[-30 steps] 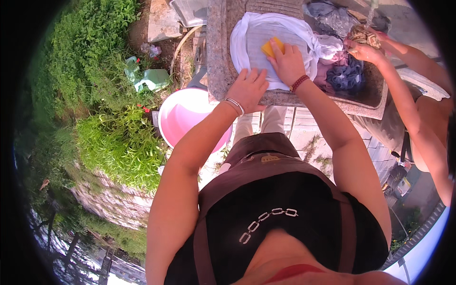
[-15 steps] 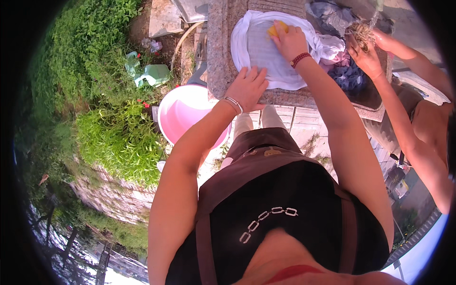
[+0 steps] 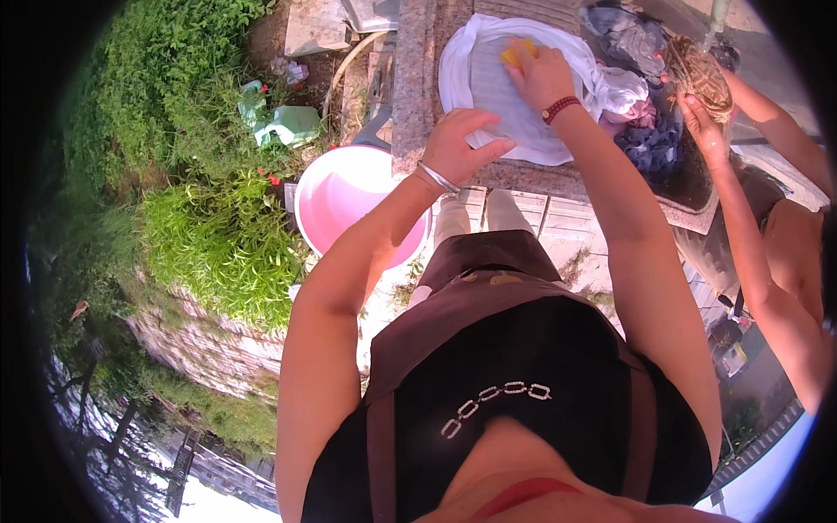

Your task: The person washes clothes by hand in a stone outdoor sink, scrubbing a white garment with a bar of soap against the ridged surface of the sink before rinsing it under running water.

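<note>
A white cloth [image 3: 497, 100], like a garment, lies spread on a speckled stone slab [image 3: 417, 78]. Over its far part, my right hand [image 3: 547, 84] grips a small yellow block [image 3: 519, 50]; whether it is soap or a sponge I cannot tell. The block is against the cloth. At the cloth's near left edge is my left hand [image 3: 459, 146], thumb and fingers apart, holding nothing. Whether it touches the cloth is unclear. To the right, the cloth bunches up beside a pinkish crumpled cloth [image 3: 635, 115].
Dark wet clothes [image 3: 649, 148] lie in the basin at the slab's right. Another person's hands [image 3: 708, 135] hold a brown woven thing [image 3: 700, 80] there, close to a tap [image 3: 718, 17]. Below the slab's left side stands a pink tub [image 3: 336, 205]. Green plants [image 3: 214, 253] grow farther left.
My left hand has lifted slightly and its thumb has spread out. My right hand stays on the yellow block over the cloth. The other person's brown thing has shifted and hangs longer.
</note>
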A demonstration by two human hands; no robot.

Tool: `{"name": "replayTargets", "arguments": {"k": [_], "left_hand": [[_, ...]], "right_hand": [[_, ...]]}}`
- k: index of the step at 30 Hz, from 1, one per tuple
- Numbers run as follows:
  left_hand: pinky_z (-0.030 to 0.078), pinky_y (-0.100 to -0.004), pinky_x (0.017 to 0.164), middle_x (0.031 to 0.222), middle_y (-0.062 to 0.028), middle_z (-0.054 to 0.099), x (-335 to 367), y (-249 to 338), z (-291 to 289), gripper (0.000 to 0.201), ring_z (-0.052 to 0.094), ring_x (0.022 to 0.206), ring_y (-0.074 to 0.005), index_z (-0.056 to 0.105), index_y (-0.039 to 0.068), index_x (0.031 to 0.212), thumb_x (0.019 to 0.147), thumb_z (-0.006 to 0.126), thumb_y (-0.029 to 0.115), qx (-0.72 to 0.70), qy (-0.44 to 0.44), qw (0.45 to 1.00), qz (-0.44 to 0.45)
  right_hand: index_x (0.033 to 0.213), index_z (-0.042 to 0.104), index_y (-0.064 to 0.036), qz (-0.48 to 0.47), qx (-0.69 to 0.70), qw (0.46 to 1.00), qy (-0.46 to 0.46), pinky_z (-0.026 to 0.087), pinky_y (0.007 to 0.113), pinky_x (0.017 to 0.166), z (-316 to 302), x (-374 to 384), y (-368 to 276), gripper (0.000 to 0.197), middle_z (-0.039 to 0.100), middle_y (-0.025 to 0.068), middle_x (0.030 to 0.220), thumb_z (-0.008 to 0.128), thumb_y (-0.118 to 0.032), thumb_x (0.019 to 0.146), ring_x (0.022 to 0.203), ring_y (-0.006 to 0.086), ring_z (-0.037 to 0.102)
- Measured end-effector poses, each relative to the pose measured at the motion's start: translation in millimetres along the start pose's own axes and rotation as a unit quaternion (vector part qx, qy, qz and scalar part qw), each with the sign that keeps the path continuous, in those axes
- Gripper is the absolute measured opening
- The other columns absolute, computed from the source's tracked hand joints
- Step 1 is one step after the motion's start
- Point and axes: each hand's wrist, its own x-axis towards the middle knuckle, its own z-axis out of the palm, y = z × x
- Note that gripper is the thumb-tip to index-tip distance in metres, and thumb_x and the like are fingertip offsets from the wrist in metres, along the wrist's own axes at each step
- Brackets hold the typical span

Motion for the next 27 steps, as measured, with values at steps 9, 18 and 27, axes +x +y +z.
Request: {"name": "replayTargets", "arguments": {"k": [9,18,27], "left_hand": [[0.043,-0.0375,0.085,0.085,-0.0185,0.063,2.0,187.7,-43.2,0.023,0.058,0.079,-0.0293,0.062,0.01,0.107,0.087,0.05,0.007,-0.735,-0.177,0.622,0.203],[0.044,-0.0381,0.085,0.086,-0.0185,0.063,-19.9,207.1,-47.0,0.021,0.059,0.078,-0.029,0.062,0.009,0.104,0.088,0.049,0.008,-0.769,-0.177,0.561,0.249],[0.045,-0.0386,0.085,0.087,-0.0186,0.063,-26.4,203.1,-44.2,0.019,0.06,0.078,-0.0286,0.062,0.007,0.101,0.088,0.048,0.009,-0.774,-0.169,0.554,0.256]], "right_hand": [[0.128,0.054,-0.0153,0.013,-0.027,0.999,-0.029,0.047,0.043,0.077,-16.2,-4.8,24.7,0.044,0.06,0.0177,0.096,0.059,-0.032,0.087,0.088,0.0346,0.055],[0.128,0.054,-0.0166,-0.064,0.002,0.998,-0.021,0.048,0.041,0.08,-10.0,-13.4,13.1,0.046,0.06,0.0177,0.098,0.062,-0.032,0.086,0.091,0.0347,0.056],[0.132,0.051,-0.0157,-0.038,-0.025,0.998,-0.038,0.047,0.044,0.083,-2.1,-6.5,20.7,0.046,0.061,0.019,0.102,0.057,-0.033,0.09,0.093,0.0379,0.056]]}}
